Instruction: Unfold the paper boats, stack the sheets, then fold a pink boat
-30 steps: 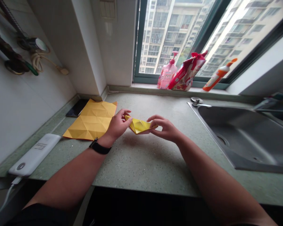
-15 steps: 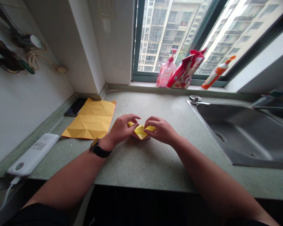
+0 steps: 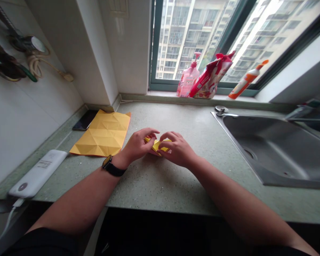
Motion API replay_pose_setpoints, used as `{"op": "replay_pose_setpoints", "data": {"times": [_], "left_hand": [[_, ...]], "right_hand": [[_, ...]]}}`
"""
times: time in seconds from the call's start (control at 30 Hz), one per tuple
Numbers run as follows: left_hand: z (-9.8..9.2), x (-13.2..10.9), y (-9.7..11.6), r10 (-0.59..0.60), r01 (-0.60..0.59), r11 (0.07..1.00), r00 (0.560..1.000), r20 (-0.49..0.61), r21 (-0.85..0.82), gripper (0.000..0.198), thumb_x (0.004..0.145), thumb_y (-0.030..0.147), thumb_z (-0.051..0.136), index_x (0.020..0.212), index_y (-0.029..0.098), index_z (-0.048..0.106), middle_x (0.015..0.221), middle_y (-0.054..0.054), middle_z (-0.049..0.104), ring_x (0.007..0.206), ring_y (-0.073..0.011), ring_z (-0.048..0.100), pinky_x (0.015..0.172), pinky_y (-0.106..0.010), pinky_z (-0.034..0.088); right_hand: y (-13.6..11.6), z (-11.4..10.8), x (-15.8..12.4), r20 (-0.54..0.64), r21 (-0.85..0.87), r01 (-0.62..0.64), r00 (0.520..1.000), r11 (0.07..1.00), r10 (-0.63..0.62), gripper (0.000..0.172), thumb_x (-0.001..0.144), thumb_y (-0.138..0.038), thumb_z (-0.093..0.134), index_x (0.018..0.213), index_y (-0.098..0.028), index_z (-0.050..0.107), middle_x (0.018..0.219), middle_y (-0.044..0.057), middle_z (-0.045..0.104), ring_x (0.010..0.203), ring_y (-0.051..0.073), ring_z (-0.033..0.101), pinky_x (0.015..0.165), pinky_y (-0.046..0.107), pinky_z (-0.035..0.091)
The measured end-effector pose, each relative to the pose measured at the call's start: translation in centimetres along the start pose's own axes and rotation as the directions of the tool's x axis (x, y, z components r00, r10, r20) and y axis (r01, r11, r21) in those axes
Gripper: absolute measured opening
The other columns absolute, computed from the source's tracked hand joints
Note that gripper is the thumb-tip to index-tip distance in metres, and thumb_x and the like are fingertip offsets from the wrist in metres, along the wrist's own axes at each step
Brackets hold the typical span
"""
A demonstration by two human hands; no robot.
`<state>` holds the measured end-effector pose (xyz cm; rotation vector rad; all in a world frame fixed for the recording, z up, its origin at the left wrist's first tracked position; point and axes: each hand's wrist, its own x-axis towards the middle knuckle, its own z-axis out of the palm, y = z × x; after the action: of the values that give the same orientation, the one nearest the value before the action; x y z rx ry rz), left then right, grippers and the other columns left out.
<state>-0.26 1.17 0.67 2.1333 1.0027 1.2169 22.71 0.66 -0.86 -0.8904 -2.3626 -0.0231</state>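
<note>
On the speckled green countertop point(image 3: 149, 192), a small folded paper piece point(image 3: 156, 145), yellow inside and pinkish outside, lies between my two hands. My left hand point(image 3: 140, 144) is closed on its left side, thumb and fingers pinching the paper. My right hand point(image 3: 177, 147) curls over the right side, with its thumb and fingers gripping the near right edge and covering part of the fold. A creased yellow paper stack point(image 3: 101, 133) with an orange-red edge lies to the left of my left hand.
Left of the papers are a dark phone point(image 3: 85, 120) and a white power bank point(image 3: 38, 173) with a cable. A steel sink point(image 3: 256, 142) is set in at right. A pink pump bottle point(image 3: 188, 80), red bag point(image 3: 212, 80) and orange-white bottle point(image 3: 244, 83) stand on the windowsill.
My right hand has shifted a little left and nearer, now hiding more of the folded paper. My left hand has barely moved.
</note>
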Motion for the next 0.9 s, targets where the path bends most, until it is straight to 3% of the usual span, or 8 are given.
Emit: {"op": "replay_pose_setpoints", "data": {"times": [0.2, 0.4, 0.67, 0.8, 0.9], "left_hand": [[0.0, 0.1, 0.0, -0.015, 0.015, 0.999, 1.0, 0.0, -0.046, 0.026, 0.098, 0.014, 0.062, 0.12, 0.019, 0.076, 0.1, -0.005, 0.081, 0.093, -0.0182, 0.079, 0.087, -0.031, 0.063], [0.1, 0.1, 0.0, -0.042, 0.043, 0.992, 0.999, 0.008, -0.119, 0.026, 0.099, 0.016, 0.061, 0.121, 0.019, 0.074, 0.1, -0.006, 0.081, 0.094, -0.019, 0.079, 0.084, -0.031, 0.065], [0.0, 0.1, 0.4, -0.069, 0.078, 0.973, 0.997, 0.047, -0.217, 0.027, 0.099, 0.019, 0.059, 0.122, 0.018, 0.073, 0.103, -0.007, 0.079, 0.096, -0.0191, 0.077, 0.084, -0.03, 0.064], [0.1, 0.0, 0.3, -0.08, 0.096, 0.957, 0.995, 0.066, -0.274, 0.027, 0.103, 0.028, 0.062, 0.127, 0.019, 0.072, 0.112, -0.009, 0.078, 0.103, -0.021, 0.076, 0.092, -0.035, 0.063], [0.1, 0.0, 0.1, -0.076, 0.077, 0.958, 0.997, 0.013, -0.276, 0.032, 0.106, 0.034, 0.059, 0.134, 0.021, 0.068, 0.126, -0.011, 0.075, 0.118, -0.0235, 0.072, 0.105, -0.04, 0.059]], "right_hand": [[0.0, -0.2, 0.0, 0.033, 0.006, -0.049, 0.998, 0.999, 0.049, 0.008, 0.094, -0.025, 0.08, 0.086, -0.027, 0.08, 0.11, 0.007, 0.073, 0.1, 0.025, 0.066, 0.089, 0.042, 0.05], [-0.6, -0.3, 0.1, 0.047, 0.003, -0.106, 0.993, 0.994, 0.106, 0.01, 0.095, -0.036, 0.082, 0.088, -0.028, 0.081, 0.112, 0.007, 0.073, 0.098, 0.024, 0.066, 0.093, 0.044, 0.05], [-1.5, 0.0, 0.1, 0.055, -0.063, -0.154, 0.986, 0.986, 0.158, 0.005, 0.09, -0.029, 0.086, 0.085, -0.029, 0.083, 0.114, 0.008, 0.072, 0.103, 0.027, 0.066, 0.093, 0.046, 0.049], [-2.5, 0.3, 0.1, 0.023, -0.089, -0.205, 0.978, 0.975, 0.208, 0.011, 0.089, -0.032, 0.087, 0.08, -0.028, 0.083, 0.123, 0.011, 0.071, 0.111, 0.032, 0.064, 0.095, 0.052, 0.051], [-2.9, 0.2, 0.1, 0.016, -0.076, -0.232, 0.972, 0.97, 0.233, 0.013, 0.088, -0.029, 0.087, 0.076, -0.028, 0.082, 0.125, 0.011, 0.071, 0.113, 0.033, 0.064, 0.095, 0.055, 0.053]]}}
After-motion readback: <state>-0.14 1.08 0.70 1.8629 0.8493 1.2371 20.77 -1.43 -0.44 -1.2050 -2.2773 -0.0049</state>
